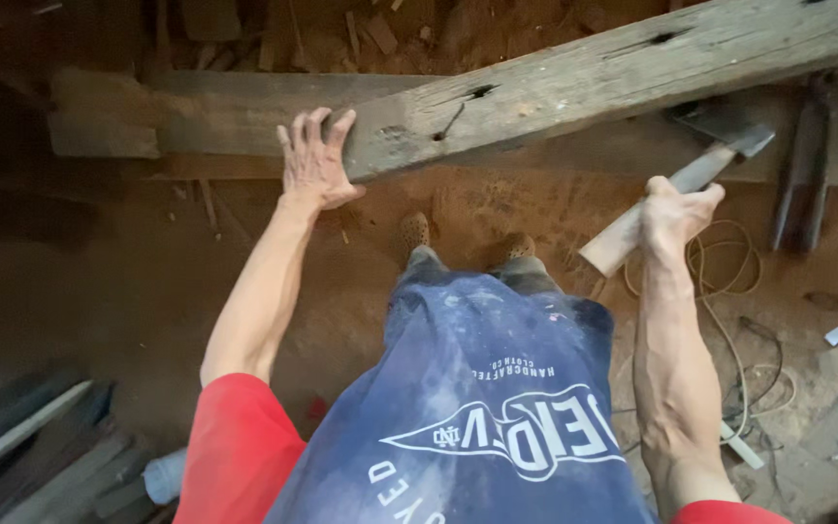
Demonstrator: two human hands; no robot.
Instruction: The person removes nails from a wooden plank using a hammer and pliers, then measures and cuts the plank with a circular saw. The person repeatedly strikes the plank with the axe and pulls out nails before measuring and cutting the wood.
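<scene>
We log one beam — heavy, stiff, rough, lying far across the trestle — our left hand flat and spread on its near-left end, right hand fisted round a hatchet handle — best gripped low.

A sawdust-covered dirt floor carries wood scraps and a coiled cord.

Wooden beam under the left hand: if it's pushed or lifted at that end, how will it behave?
The wooden beam looks thick and solid, so probably stiff and heavy. Its flat faces make rolling unlikely. The cracked, rough surface under the left hand should grip rather than slip.
</scene>
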